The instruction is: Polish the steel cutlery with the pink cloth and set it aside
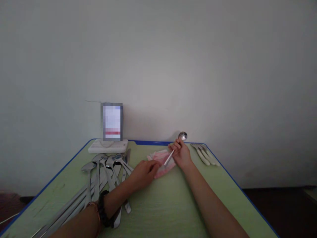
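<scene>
My right hand (182, 155) grips a metal spoon (183, 136) near its bowl. The bowl points up toward the wall, and the handle slants down to the left over a pink and white cloth (162, 156). With fingers bent together, my left hand (145, 172) has hold of the cloth's left part, close to the handle's end; its fingertips are partly hidden. The cloth spreads between both hands, just above or on the green table (168, 211); I cannot tell which.
Left of my hands lies a pile of spoons (99, 158), knives and long metal utensils, partly under my left forearm. Several forks with pale handles (203, 157) lie at the back right. A blurred lit screen (112, 121) stands behind a white power strip (109, 146), near the wall.
</scene>
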A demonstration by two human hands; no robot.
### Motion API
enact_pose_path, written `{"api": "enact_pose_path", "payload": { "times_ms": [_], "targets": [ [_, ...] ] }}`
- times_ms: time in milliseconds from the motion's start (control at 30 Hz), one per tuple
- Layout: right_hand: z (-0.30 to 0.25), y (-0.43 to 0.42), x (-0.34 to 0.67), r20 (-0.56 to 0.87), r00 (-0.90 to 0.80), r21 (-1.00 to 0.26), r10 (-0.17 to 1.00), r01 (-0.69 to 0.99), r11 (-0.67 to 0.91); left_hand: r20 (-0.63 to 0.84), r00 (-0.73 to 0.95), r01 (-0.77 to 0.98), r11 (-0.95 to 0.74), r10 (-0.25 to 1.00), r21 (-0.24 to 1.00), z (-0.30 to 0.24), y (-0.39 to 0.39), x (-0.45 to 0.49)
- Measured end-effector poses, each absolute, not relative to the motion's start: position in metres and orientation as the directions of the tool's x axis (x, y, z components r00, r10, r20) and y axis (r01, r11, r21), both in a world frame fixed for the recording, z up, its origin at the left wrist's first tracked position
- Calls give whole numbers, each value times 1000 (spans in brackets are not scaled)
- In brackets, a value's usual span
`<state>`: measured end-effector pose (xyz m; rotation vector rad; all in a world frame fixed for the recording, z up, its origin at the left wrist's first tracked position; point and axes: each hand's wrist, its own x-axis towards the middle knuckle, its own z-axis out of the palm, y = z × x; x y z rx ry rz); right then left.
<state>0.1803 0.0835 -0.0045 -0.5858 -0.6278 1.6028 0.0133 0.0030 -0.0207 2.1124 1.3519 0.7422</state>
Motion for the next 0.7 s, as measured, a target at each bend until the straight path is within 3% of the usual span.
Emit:
{"api": "enact_pose_path", "payload": {
  "times_ms": [100,200,233,300,467,600,700],
  "targets": [
    [22,84,205,20,-182,-876,983,-477,-71,157,373,659,-380,915,650,-22,2,12],
    [32,85,222,-66,-148,-995,987,89,-53,141,373,676,-373,917,635,-23,1,11],
    [30,86,225,-79,-119,-939,990,342,-33,134,375,680,-371,917,633,-23,2,11],
    [20,87,227,-47,-96,-610,994,791,48,125,382,679,-370,916,634,-22,2,11],
    [0,87,224,-44,-56,-424,997,905,32,101,400,691,-372,911,620,-20,1,12],
    [4,85,230,-11,-40,-177,999,983,38,109,396,702,-377,912,604,-21,1,12],
    [8,85,235,-19,10,-116,1000,993,-13,116,396,704,-382,911,599,-21,1,12]
  ]
}}
